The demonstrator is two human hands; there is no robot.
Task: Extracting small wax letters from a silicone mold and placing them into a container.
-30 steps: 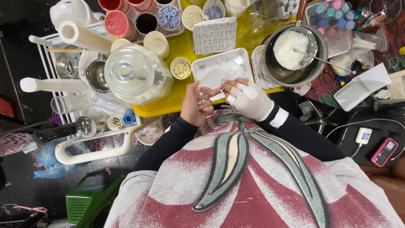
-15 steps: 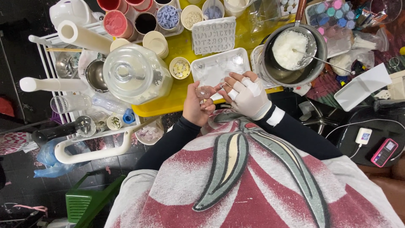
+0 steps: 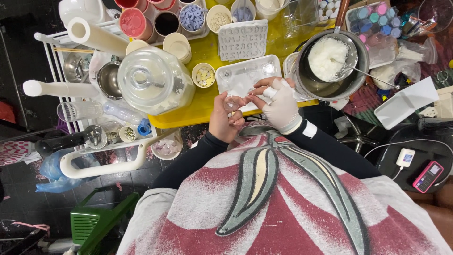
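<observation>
1. The left hand [image 3: 224, 118] is hovering at the near edge of the yellow desk [image 3: 207, 101], and its fingers are closing around a small clear round piece [image 3: 232, 103], gripping it between thumb and fingertips.
2. The right hand [image 3: 279, 105], which is wearing a white bandage or glove, is meeting the left hand just beside the clear piece. Its fingers are pinching together at the rim of that piece; I cannot tell if they are really gripping it or only touching it.
3. The clear piece is being held over the near edge of the desk, in front of the white rectangular tray [image 3: 245, 75], which is lying on the desk just behind both hands.
4. Behind the tray, a pale mould with letter shapes [image 3: 243, 40] is lying flat toward the far edge of the desk.
5. To the right of the tray, a metal pot [image 3: 351, 78] is standing at the right edge of the desk, and a metal sieve with white flakes [image 3: 330, 56] is resting in it.
6. To the left, a big glass jar with a lid [image 3: 153, 80] is standing near the left edge, and a small cup with pale bits [image 3: 204, 75] is sitting between the jar and the tray.
7. Several round cups with coloured contents [image 3: 192, 18] are standing along the far edge of the desk.
</observation>
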